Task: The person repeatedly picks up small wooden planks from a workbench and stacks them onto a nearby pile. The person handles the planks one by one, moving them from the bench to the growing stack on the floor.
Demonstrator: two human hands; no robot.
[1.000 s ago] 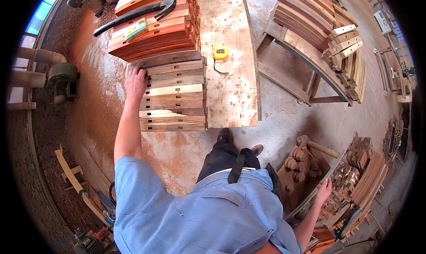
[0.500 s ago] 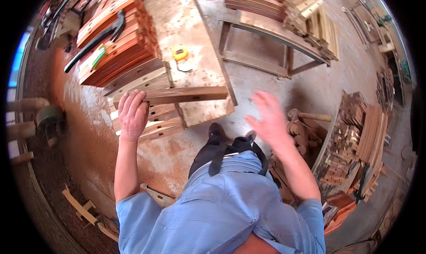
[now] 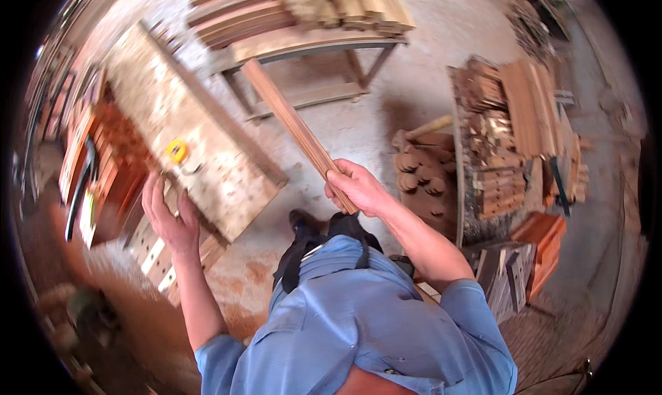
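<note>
A long wooden bar [image 3: 295, 129] is gripped near its lower end by my right hand [image 3: 355, 188]. It slants up and to the left, toward the far table. Fingers apart and holding nothing, my left hand [image 3: 172, 215] is over the near end of the workbench's left side. Beneath it lie several wooden pieces with dark slots [image 3: 153, 257], partly covered by the hand. A yellow tape measure [image 3: 177, 151] rests on the workbench [image 3: 227, 178]. Farther left, a dark hammer [image 3: 86, 181] lies on a stack of reddish boards [image 3: 117, 188].
Beyond the workbench stands a low table [image 3: 276, 44] stacked with boards and pale wooden bars [image 3: 345, 5]. At right, a bench holds brown wooden strips [image 3: 529, 109]. Beside it is a bin of round wooden pieces [image 3: 424, 171] with a wooden handle [image 3: 429, 127]. Reddish boards [image 3: 545, 250] lean nearer me.
The wooden bar has passed from my left hand to my right and swung off the workbench. My left hand has let go and opened. The whole view has turned rightward.
</note>
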